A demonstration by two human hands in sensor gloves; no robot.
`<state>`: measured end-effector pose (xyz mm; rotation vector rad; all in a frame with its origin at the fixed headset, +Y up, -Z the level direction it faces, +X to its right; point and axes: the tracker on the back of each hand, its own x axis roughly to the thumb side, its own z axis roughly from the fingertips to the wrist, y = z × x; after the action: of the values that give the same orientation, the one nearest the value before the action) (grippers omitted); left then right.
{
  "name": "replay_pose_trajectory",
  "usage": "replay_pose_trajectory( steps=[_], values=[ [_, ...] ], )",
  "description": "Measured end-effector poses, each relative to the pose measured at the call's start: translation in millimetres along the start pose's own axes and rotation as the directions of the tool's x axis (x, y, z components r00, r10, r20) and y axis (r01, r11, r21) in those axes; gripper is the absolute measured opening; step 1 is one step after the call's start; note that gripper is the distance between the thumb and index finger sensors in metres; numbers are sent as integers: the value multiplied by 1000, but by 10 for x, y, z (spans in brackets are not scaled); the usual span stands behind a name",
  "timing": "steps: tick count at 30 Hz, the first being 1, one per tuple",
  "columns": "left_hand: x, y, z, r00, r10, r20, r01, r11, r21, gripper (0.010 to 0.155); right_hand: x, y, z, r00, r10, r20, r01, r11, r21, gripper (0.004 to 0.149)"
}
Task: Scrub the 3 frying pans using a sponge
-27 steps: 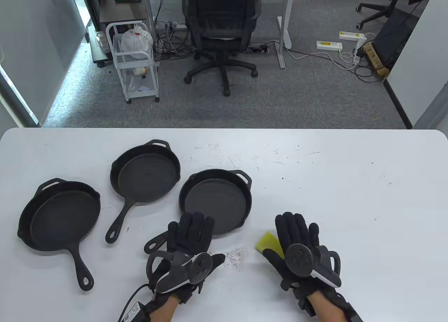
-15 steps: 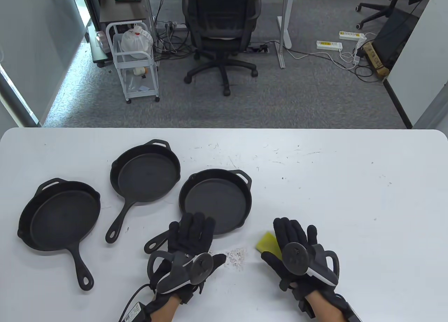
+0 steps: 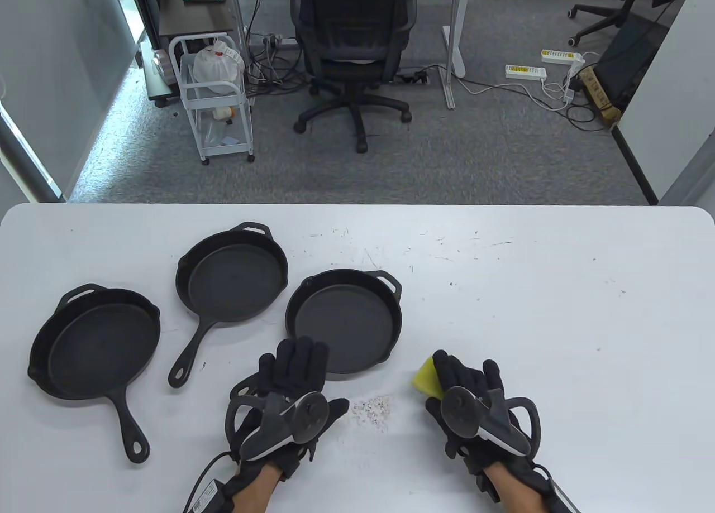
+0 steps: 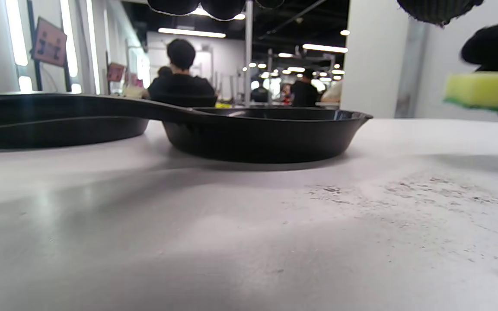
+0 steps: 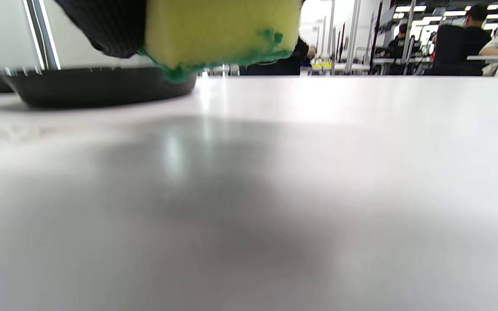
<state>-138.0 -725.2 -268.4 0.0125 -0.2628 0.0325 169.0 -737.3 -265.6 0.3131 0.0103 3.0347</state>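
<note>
Three black frying pans sit on the worktop [image 3: 558, 312]: one at left [image 3: 95, 343], one behind [image 3: 232, 276], one nearest the hands [image 3: 343, 320]. There is one yellow sponge [image 3: 425, 374]. Two gloved hands show, left [image 3: 287, 393] and right [image 3: 475, 401].

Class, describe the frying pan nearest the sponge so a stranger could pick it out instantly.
On the white table three black frying pans lie left of centre. Take the rightmost frying pan, beside the yellow sponge. Only its long handle is hidden under the left hand.
</note>
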Motion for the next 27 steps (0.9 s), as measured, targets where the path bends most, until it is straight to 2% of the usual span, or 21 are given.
replay_pose_trajectory(
  steps=[4, 6, 10, 14, 18, 20, 22, 25, 27],
  values=[
    [-223, -3, -49, 994, -18, -106, 12, 998, -57, 103, -32, -80, 94, 1000, -12, 10, 13, 997, -76, 82],
    [-319, -40, -70, 988, -11, -156, -2, 997, -83, 108, -47, -78, 100, 1000, -15, 9, 16, 998, -66, 83],
    [-476, -161, -123, 976, -6, -218, -30, 986, -162, 107, -87, -64, 99, 1000, -30, 6, 30, 998, -53, 83],
    [-551, -262, -201, 971, 41, -234, -71, 990, -121, 96, -97, -58, 105, 1000, -29, 11, 30, 999, -46, 83],
    [-595, -375, -300, 963, 12, -269, -53, 988, -146, 79, -103, -62, 108, 999, -38, 17, 39, 998, -40, 82],
    [-594, -330, -305, 958, 29, -284, -50, 997, -67, 67, -113, -66, 111, 999, -41, 15, 42, 998, -44, 82],
    [-561, -276, -327, 951, 60, -305, -44, 997, 58, 59, -125, -73, 116, 999, -47, 13, 47, 998, -48, 82],
    [-494, -146, -442, 928, -25, -371, 52, 996, 65, 58, -137, -78, 119, 999, -53, 14, 53, 997, -50, 82],
    [-496, 16, -548, 922, -35, -386, 83, 991, 109, 58, -146, -78, 119, 998, -56, 14, 57, 997, -50, 82]
  ],
)
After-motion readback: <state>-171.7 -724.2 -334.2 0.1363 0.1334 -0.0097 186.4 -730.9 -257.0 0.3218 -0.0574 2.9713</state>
